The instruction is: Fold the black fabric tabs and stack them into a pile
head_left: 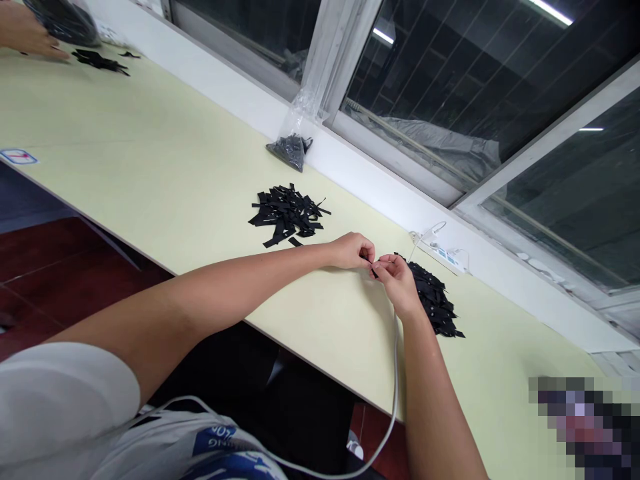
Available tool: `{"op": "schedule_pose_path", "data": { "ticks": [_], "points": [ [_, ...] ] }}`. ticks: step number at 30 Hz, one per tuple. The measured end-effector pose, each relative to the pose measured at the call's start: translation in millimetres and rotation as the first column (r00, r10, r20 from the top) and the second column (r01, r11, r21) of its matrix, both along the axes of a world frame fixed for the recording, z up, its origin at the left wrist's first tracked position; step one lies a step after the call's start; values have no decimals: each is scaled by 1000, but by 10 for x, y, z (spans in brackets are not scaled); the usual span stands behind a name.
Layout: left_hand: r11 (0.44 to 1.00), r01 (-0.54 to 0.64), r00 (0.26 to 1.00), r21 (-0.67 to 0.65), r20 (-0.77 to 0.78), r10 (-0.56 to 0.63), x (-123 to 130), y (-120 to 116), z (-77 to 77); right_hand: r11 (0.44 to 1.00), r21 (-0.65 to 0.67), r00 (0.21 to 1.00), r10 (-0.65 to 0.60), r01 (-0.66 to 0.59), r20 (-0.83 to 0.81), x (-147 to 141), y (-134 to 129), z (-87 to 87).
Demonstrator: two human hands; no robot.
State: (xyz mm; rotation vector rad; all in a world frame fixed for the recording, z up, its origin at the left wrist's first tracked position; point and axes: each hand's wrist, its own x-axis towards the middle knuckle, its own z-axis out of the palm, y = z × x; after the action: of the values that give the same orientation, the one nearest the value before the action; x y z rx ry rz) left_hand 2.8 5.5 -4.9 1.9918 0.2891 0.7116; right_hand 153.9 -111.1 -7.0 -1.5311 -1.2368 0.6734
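Observation:
My left hand and my right hand meet above the table, fingertips almost touching. Between them is a small black fabric strip, pinched from both sides and mostly hidden by the fingers. Just beyond my right hand lies a dense heap of black strips with small light spots, partly covered by that hand and wrist. A looser pile of black strips spreads out past my left forearm, with one strip lying at its near edge.
A clear plastic bag of black pieces leans at the wall. A power strip sits by the window ledge, and a white cable runs past my right forearm. Another person's hand is at far left near black strips.

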Motion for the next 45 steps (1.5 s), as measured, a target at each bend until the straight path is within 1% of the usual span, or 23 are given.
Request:
{"op": "schedule_pose_path", "data": {
  "ticks": [5,8,12,16,19,25,28,31,35,39,41,45],
  "points": [
    [998,-23,1000,55,-1,24,-5,-23,-9,1000,19,1000,17,-17,-1,17,17,-29],
    [998,-40,999,58,-3,40,5,-30,-19,999,24,1000,22,-21,-17,35,29,-47],
    [995,-83,996,50,40,81,37,-10,-32,999,34,998,14,-12,-66,57,51,-60],
    [996,-84,995,7,60,84,58,11,-25,998,20,996,-51,53,-71,66,57,-49],
    [996,-77,993,-36,83,80,66,9,-20,995,17,990,-91,93,-104,48,42,-18],
    [991,-34,992,-128,114,48,91,-23,-24,986,61,974,-142,155,-178,9,28,28],
    [988,-45,992,-144,110,62,104,-34,-30,980,85,970,-162,180,-182,9,34,30],
    [989,-64,992,-135,96,78,111,-36,-39,974,105,969,-182,201,-167,5,37,29],
    [989,-78,992,-124,92,90,116,-28,-48,978,114,978,-156,172,-140,-20,33,32],
    [993,-88,992,-74,84,95,124,-32,-51,981,113,981,-143,159,-135,-40,29,37],
    [994,-94,992,-63,78,99,122,-48,-45,979,116,979,-151,167,-138,-36,31,37],
    [993,-83,994,-89,67,90,106,-89,-21,971,125,972,-187,205,-143,-5,38,28]
  ]
}}
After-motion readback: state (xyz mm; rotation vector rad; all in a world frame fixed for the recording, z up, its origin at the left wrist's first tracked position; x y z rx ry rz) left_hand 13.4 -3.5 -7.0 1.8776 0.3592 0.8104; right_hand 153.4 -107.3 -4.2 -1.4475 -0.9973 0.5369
